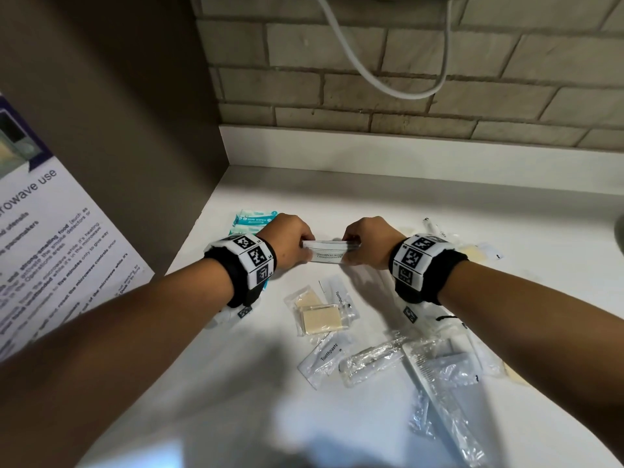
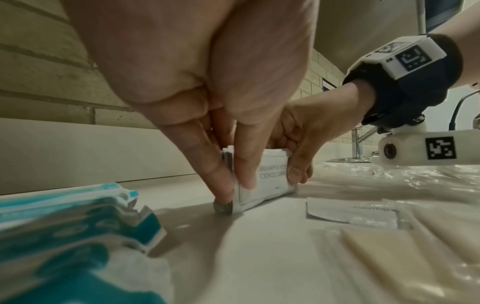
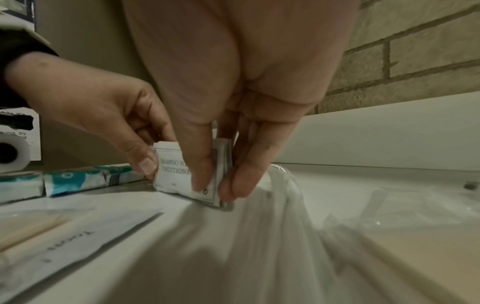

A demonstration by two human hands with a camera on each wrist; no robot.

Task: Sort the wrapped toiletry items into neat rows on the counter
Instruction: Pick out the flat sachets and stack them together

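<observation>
A small stack of white shampoo-with-conditioner sachets [image 1: 329, 255] [image 2: 270, 181] [image 3: 176, 174] stands on edge on the white counter [image 1: 439, 204]. My left hand [image 1: 293, 241] [image 2: 233, 183] pinches its left end and my right hand [image 1: 366, 241] [image 3: 215, 185] pinches its right end, thumbs in front, fingers behind. Teal wipe packets [image 1: 255, 220] [image 2: 64, 236] [image 3: 78, 180] lie just left of the stack. Nearer me lie wrapped soap bars [image 1: 319, 315], toothpaste sachets [image 1: 326, 358] and a wrapped comb [image 1: 439, 383].
A brown side panel [image 1: 118, 130] with a microwave notice [image 1: 50, 248] closes the left. A brick-tiled wall [image 1: 405, 79] with a hanging white cable [image 1: 388, 62] runs behind. More clear-wrapped items [image 1: 472, 251] lie at the right; a tap [image 2: 359, 144] stands beyond them.
</observation>
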